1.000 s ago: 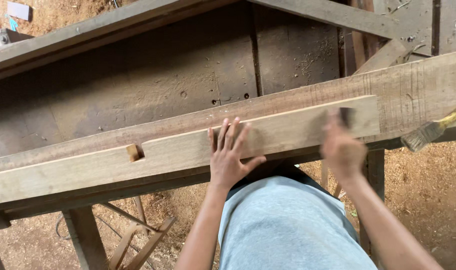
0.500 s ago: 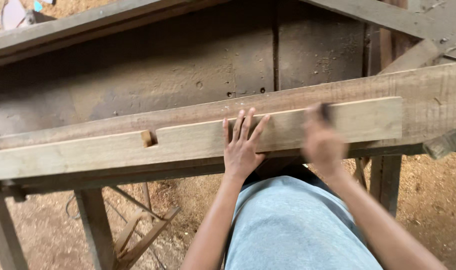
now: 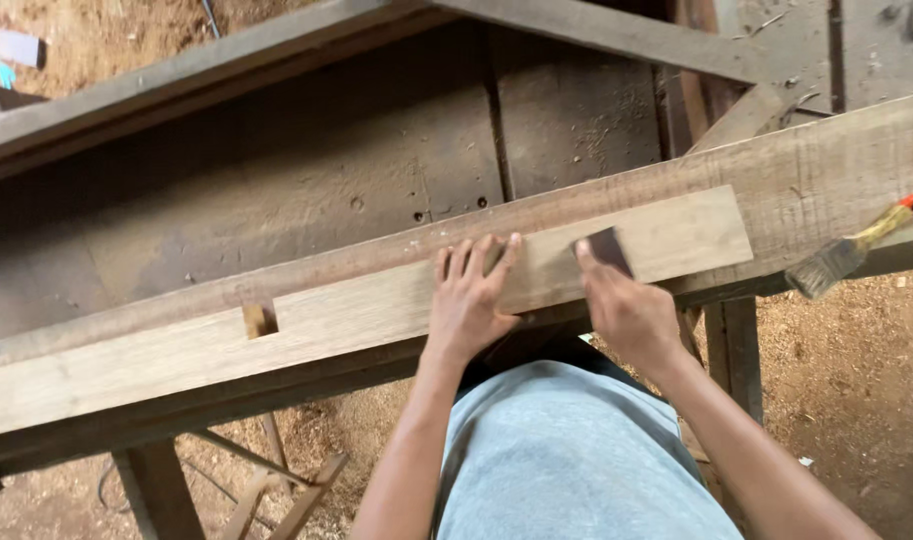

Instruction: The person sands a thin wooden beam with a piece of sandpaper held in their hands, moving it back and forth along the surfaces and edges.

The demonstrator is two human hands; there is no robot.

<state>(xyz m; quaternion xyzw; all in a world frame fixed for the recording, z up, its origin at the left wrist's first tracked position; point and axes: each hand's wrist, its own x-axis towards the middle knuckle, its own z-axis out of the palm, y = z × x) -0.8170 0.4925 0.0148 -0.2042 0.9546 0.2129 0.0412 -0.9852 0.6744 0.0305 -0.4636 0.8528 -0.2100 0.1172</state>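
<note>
Two hands on plank (image 3: 366, 310): left hand (image 3: 468, 300) flat, fingers spread, holding nothing; right hand (image 3: 626, 310) pinching sanding pad (image 3: 604, 250) right of mortise (image 3: 259, 320). Advised: steady pressure, strokes along grain.

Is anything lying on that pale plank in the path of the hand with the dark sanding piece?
Nothing loose shows on the plank. The right hand presses the dark piece on it; the left hand lies flat just beside, and a square notch sits farther left.
</note>
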